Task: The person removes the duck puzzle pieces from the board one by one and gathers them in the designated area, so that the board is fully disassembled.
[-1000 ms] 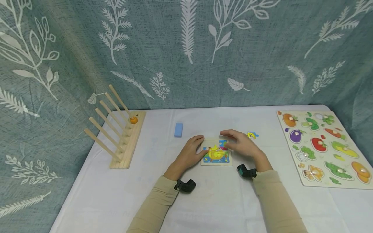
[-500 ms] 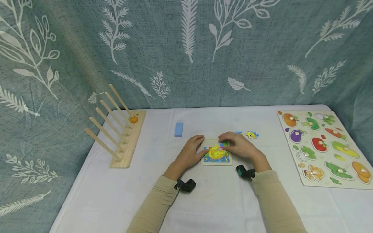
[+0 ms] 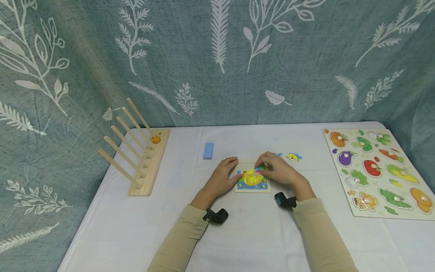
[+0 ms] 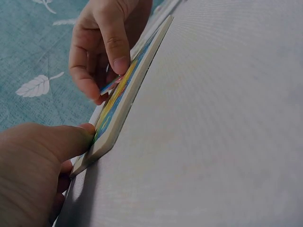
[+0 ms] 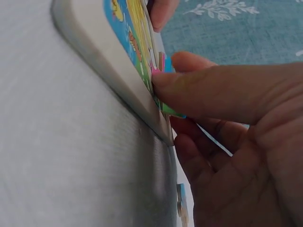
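A small framed puzzle [image 3: 252,190] with a yellow picture lies flat on the white cloth. The left hand [image 3: 219,180] holds its left side, and in the left wrist view the thumb of that hand [image 4: 35,151] presses on the frame's edge. Over the upper right part of the puzzle, the right hand [image 3: 281,171] pinches a small colourful puzzle piece [image 5: 173,113] between thumb and fingers, tilted against the board. Part of the piece is hidden by the fingers. Just beyond the right hand lie a yellow and blue piece [image 3: 294,157] and a partly covered blue one [image 3: 279,155].
A blue block [image 3: 208,151] lies behind the left hand. At the left stands a wooden base [image 3: 154,166] with several slanting pegs and an orange ball [image 3: 156,139]. A large vegetable board [image 3: 377,214] lies at the right. A patterned curtain [image 3: 190,56] hangs behind the table.
The right hand has moved slightly left over the puzzle's upper right and pinches a piece there. A blue piece beyond that hand has come into view. The left hand stays where it was.
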`<state>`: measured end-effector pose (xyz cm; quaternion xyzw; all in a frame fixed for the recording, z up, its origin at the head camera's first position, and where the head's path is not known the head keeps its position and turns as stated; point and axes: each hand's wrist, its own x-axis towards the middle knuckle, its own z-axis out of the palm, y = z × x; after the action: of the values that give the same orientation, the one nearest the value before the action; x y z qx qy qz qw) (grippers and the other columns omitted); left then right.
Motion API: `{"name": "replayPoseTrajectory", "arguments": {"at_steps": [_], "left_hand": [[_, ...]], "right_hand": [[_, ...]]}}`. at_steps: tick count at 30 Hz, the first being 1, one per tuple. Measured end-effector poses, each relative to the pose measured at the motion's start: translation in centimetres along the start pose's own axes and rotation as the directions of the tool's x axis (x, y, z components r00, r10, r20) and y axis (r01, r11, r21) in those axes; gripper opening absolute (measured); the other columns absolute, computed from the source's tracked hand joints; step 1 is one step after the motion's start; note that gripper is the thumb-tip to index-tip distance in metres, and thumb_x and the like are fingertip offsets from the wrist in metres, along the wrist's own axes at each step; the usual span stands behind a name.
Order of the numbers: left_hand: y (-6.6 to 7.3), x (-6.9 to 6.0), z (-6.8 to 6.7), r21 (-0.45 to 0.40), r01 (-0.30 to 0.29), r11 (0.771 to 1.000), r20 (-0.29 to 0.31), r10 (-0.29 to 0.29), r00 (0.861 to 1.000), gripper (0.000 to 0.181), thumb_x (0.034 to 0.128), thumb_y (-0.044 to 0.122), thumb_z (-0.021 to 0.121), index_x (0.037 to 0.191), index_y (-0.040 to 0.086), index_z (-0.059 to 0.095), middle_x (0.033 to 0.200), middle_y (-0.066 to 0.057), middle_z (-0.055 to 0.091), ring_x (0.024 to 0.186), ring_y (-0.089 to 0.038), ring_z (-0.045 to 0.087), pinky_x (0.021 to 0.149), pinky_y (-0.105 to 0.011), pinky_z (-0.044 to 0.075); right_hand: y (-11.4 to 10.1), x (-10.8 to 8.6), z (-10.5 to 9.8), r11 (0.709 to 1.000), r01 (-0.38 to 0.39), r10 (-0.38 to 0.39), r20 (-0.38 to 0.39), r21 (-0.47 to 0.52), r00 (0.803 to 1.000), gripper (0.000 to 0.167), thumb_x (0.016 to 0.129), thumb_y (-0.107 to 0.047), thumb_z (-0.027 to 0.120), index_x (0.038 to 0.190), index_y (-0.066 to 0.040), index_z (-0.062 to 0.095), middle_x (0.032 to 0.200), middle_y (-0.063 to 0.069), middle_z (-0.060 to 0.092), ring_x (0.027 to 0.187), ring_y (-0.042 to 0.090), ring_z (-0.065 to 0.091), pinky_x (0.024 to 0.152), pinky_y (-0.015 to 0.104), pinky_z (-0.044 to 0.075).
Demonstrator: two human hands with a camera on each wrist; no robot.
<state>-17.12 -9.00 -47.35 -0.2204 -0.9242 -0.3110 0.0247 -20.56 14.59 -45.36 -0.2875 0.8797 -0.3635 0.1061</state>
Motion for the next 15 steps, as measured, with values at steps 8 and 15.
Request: {"name": "replayPoseTrajectory", "arguments": {"at_steps": [8, 15], "left_hand": [[0.04, 0.06, -0.07, -0.001, 0.007, 1.000, 0.014, -0.007, 1.000, 0.056, 0.0918, 0.027, 0.064, 0.135, -0.006, 0.049, 0.140, -0.016, 0.047, 0.132, -0.029, 0.042, 0.111, -0.040, 0.036], [0.05, 0.00, -0.13, -0.002, -0.007, 1.000, 0.005, 0.007, 1.000, 0.056, 0.0914, 0.026, 0.064, 0.134, -0.007, 0.049, 0.139, -0.017, 0.048, 0.132, -0.030, 0.043, 0.111, -0.040, 0.037]], "right_hand": [[0.32, -0.09, 0.07, 0.997, -0.026, 0.029, -0.030, 0.069, 0.999, 0.026, 0.089, -0.001, 0.062, 0.113, -0.009, 0.064, 0.120, 0.009, 0.061, 0.119, 0.029, 0.052, 0.104, 0.048, 0.042], [0.27, -0.27, 0.07, 0.998, -0.026, 0.030, -0.064, 0.060, 0.998, 0.032, 0.087, 0.001, 0.060, 0.118, -0.006, 0.064, 0.123, 0.013, 0.060, 0.118, 0.033, 0.053, 0.100, 0.050, 0.044]]}}
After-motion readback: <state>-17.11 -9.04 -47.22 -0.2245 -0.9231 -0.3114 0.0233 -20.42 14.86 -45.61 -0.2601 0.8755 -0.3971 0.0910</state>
